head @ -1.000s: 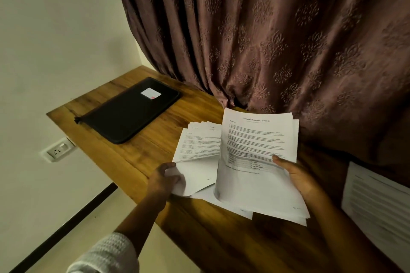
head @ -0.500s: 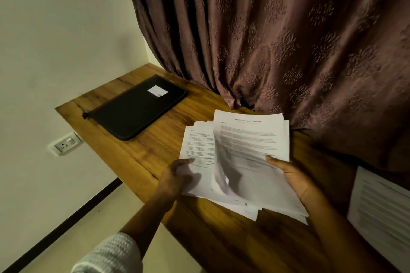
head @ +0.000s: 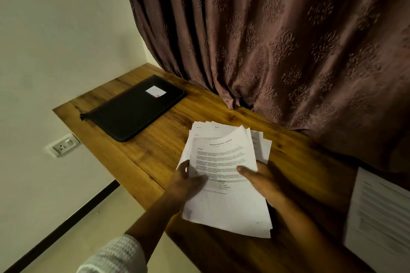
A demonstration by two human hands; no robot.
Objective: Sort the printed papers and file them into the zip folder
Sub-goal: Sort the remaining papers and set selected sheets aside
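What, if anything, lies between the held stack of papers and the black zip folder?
Nothing visible: only bare table separates the papers, held by the left hand and right hand, from the zip folder. The folder itself lies flat and closed.

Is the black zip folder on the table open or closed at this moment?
Closed, it seems: the zip folder lies flat on the table, its cover down, the zip pull at its left corner.
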